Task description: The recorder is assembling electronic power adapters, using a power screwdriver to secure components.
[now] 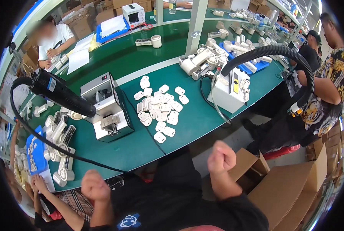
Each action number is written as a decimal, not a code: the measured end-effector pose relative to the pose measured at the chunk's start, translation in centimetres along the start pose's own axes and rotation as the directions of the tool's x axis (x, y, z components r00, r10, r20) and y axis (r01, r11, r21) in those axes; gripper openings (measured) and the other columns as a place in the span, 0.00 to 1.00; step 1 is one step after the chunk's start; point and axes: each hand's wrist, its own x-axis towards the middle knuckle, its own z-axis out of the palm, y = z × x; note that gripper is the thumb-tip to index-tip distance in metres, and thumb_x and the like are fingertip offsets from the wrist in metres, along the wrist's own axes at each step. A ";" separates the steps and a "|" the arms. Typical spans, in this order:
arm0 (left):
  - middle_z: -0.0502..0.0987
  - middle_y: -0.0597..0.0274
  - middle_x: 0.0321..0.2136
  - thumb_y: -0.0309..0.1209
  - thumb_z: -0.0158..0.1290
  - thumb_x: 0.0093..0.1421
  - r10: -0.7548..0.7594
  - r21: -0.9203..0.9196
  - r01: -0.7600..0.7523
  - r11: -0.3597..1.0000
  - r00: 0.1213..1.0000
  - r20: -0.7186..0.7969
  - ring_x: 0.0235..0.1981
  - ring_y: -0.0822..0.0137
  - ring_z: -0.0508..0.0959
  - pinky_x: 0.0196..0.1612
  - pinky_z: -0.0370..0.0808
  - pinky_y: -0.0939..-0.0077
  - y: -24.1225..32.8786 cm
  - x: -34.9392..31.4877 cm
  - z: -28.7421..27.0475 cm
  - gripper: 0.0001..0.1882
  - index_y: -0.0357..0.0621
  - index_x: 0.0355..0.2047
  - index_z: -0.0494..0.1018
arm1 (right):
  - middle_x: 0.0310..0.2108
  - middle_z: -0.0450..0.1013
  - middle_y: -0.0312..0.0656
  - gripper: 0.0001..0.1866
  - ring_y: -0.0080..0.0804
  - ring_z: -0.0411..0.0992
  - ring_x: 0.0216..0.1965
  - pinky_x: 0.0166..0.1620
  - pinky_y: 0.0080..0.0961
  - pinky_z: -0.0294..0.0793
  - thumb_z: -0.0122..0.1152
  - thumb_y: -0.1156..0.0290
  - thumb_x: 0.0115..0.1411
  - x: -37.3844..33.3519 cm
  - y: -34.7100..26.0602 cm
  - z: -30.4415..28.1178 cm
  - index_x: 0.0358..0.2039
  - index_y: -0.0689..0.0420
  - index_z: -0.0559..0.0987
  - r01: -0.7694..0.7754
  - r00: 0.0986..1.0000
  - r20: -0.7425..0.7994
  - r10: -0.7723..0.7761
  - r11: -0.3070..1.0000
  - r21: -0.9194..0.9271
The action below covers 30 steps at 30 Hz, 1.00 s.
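Note:
My left hand (96, 185) is closed in a fist above my lap, just off the near edge of the table. Closed as well, my right hand (221, 158) is raised in the air to the right, away from the table edge. Nothing shows in either fist. Closest in front of them lies a loose pile of small white plastic covers (158, 106) on the green table (195, 125). Left of the pile stands a metal bench fixture (109, 111), with a black electric screwdriver (62, 94) hanging over it on a cable.
White fan-like parts (64, 148) crowd the left, beside a blue tray (36, 150) of small pieces. On the right stand a white box (229, 90) and a black flexible hose (279, 50). Open cardboard boxes (283, 188) sit at lower right. Co-workers are left, right and across.

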 end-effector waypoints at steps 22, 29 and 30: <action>0.71 0.56 0.17 0.14 0.41 0.48 -0.638 0.147 0.622 0.769 0.760 0.125 0.20 0.68 0.70 0.24 0.67 0.79 -6.5 -0.8 0.7 0.08 0.36 0.18 0.67 | 0.46 0.67 0.50 0.15 0.47 0.69 0.45 0.46 0.36 0.71 0.55 0.69 0.50 20.8 27.3 26.1 0.41 0.51 0.77 -0.025 0.686 0.399 0.608 0.568 -0.823; 0.68 0.50 0.46 0.35 0.48 0.60 -0.562 -0.211 0.731 0.649 0.648 0.515 0.48 0.58 0.70 0.49 0.69 0.65 -6.8 -0.2 3.0 0.27 0.37 0.56 0.56 | 0.36 0.74 0.43 0.23 0.27 0.72 0.37 0.43 0.24 0.70 0.63 0.72 0.45 9.3 3.1 9.0 0.43 0.66 0.74 -0.779 0.428 0.476 0.768 0.581 -0.235; 0.63 0.49 0.51 0.40 0.52 0.57 -0.576 -0.304 0.805 0.509 0.581 0.575 0.53 0.57 0.65 0.53 0.63 0.62 -6.8 0.4 4.5 0.34 0.38 0.59 0.51 | 0.36 0.74 0.43 0.23 0.27 0.72 0.37 0.44 0.23 0.70 0.63 0.73 0.45 6.2 1.1 7.8 0.44 0.66 0.74 -0.890 0.323 0.461 0.826 0.430 -0.148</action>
